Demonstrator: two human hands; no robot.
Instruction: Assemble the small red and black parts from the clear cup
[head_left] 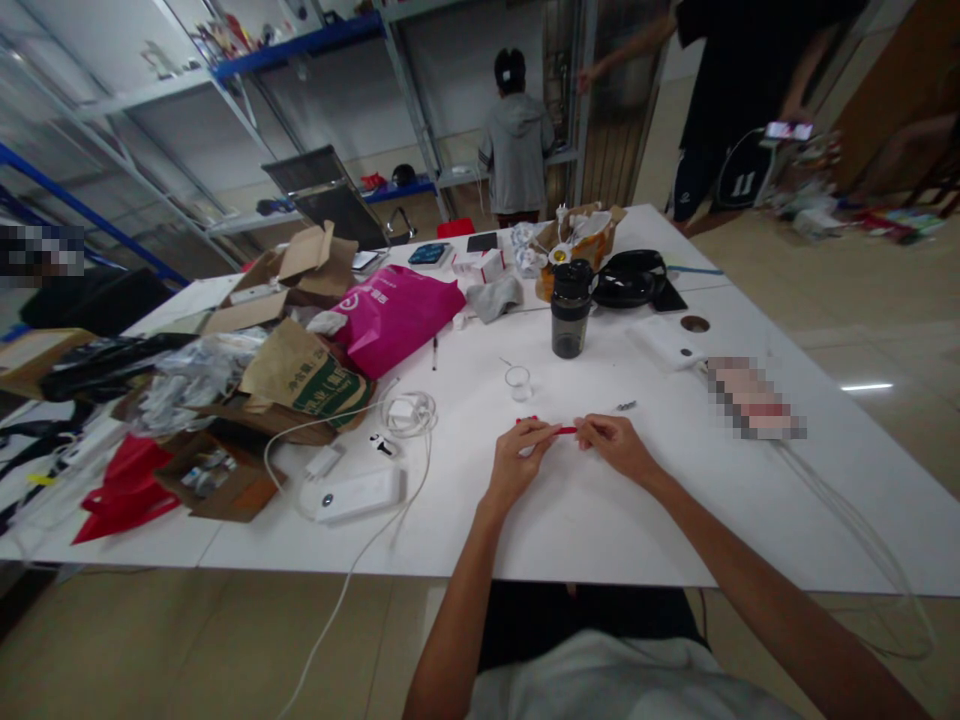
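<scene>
Both my hands rest on the white table (600,520) near its middle. My left hand (519,457) and my right hand (615,443) are each pinched on an end of a small thin red object (564,430) that spans the gap between them. Its exact form is too small to make out. A small clear cup (517,382) stands just beyond my hands. A tiny metal piece (627,406) lies to the right of the cup.
A dark bottle (570,308), black headphones (631,277), a pink bag (394,312), cardboard boxes (296,270), brown paper bags and white chargers with cables (360,490) crowd the table's left and back. Two people (516,140) stand beyond the far edge.
</scene>
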